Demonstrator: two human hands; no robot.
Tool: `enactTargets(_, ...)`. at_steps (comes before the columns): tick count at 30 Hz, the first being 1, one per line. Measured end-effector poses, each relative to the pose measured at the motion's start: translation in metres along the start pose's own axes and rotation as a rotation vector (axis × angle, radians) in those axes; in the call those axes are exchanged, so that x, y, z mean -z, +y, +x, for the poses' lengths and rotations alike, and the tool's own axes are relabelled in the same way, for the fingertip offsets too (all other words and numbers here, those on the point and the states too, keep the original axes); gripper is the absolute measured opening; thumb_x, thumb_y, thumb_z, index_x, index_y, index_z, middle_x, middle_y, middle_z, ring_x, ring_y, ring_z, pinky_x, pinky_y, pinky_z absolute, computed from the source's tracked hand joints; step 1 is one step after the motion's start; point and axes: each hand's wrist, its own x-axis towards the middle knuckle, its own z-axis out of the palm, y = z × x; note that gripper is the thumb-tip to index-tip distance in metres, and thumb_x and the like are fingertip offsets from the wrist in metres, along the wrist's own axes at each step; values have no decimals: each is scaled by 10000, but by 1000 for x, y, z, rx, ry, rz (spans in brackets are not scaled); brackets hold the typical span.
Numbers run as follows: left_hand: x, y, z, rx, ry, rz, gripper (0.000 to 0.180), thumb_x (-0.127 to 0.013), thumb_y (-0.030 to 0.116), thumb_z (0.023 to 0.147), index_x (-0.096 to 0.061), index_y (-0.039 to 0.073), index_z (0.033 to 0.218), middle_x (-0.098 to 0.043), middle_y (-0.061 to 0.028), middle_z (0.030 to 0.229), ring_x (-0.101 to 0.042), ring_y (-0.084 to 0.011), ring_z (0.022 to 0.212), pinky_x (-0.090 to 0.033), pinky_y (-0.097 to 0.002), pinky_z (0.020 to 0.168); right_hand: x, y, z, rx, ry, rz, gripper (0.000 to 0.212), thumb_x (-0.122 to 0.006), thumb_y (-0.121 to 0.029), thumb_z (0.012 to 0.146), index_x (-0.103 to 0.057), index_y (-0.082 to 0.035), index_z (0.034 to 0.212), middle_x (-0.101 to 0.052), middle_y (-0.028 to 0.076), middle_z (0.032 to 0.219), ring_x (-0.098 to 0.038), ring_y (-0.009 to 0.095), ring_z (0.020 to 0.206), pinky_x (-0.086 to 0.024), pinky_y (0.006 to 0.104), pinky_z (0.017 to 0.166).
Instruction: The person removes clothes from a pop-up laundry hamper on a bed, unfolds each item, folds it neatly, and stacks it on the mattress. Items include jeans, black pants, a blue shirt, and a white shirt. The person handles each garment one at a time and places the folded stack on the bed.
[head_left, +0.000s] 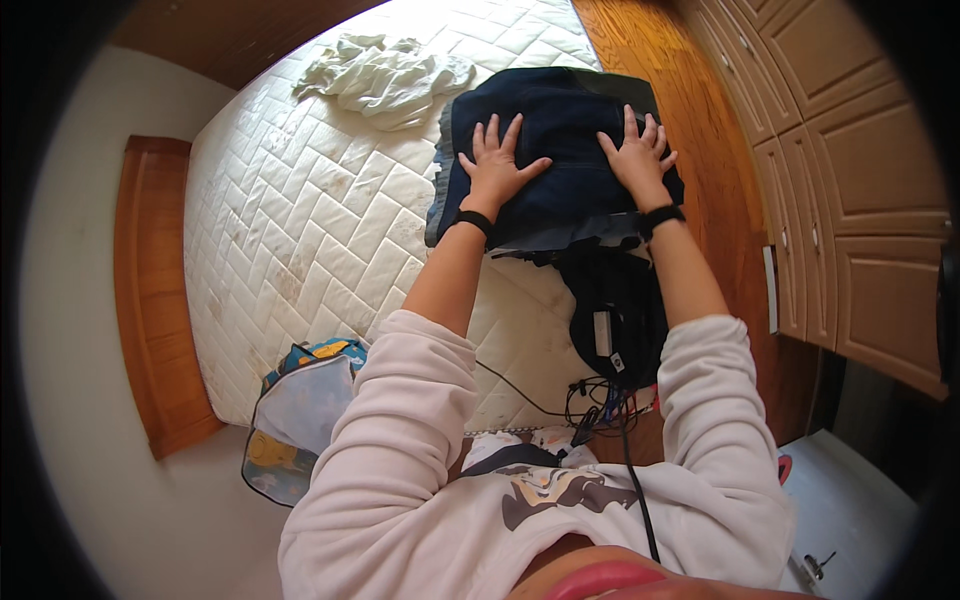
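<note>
Dark blue denim fabric (pixel 560 190), perhaps a garment with frayed, paler edges, lies spread over the far right part of the mattress (pixel 330 220). My left hand (pixel 497 165) rests on its left half, palm down with fingers spread. On its right half lies my right hand (pixel 637 155), also flat, fingers apart. Neither hand grips anything. A black wristband circles each wrist. Just nearer than the denim sits a black bag or cloth (pixel 600 280), with a white box-like piece (pixel 603 333) on it.
A crumpled pale cloth (pixel 385 80) lies at the mattress's far side. Tangled black cables (pixel 600 405) run near my body. At the near left is a colourful patterned bag (pixel 300 410). Wooden cabinets (pixel 870 170) line the right beyond a strip of wood floor (pixel 715 210).
</note>
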Motion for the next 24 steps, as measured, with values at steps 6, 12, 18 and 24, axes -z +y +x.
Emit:
enactTargets(6, -2, 6, -6, 6, 0, 18, 955, -634, 756, 687, -307, 359, 1491, -171, -106, 1593, -84, -361, 1468, -105, -765, 1018, -16, -11, -23, 1, -162, 173, 756, -419, -714, 880, -218, -359, 1517, -120, 78, 1603, -28, 357, 1472, -74, 688, 1084)
enactTargets(12, 8, 5, -10, -31, 25, 9, 984, -562, 775, 739, -238, 278, 1524, -182, -139, 1588, -115, -323, 1473, -113, -710, 1055, -21, 0, -3, -23, -247, 170, 812, -415, -756, 856, -168, -369, 1525, -61, 51, 1615, 4, 343, 1475, -89, 691, 1078)
enactTargets(18, 43, -34, -127, 236, 126, -36, 777, -496, 591, 911, -244, 178, 1519, -247, -170, 1553, -223, -337, 1439, -161, -694, 1049, -8, -3, -6, -46, -309, 180, 830, -404, -761, 853, -134, -367, 1532, -22, 49, 1621, 36, 328, 1481, -77, 683, 1099)
enactTargets(24, 96, -55, -324, 62, 98, -181, 588, -599, 322, 931, -412, 49, 1416, -463, -187, 1409, -424, -333, 1322, -322, -445, 1075, -8, 9, 0, -2, -350, 164, 851, -422, -758, 846, -117, -363, 1535, -21, 50, 1621, 22, 336, 1480, -96, 682, 1099)
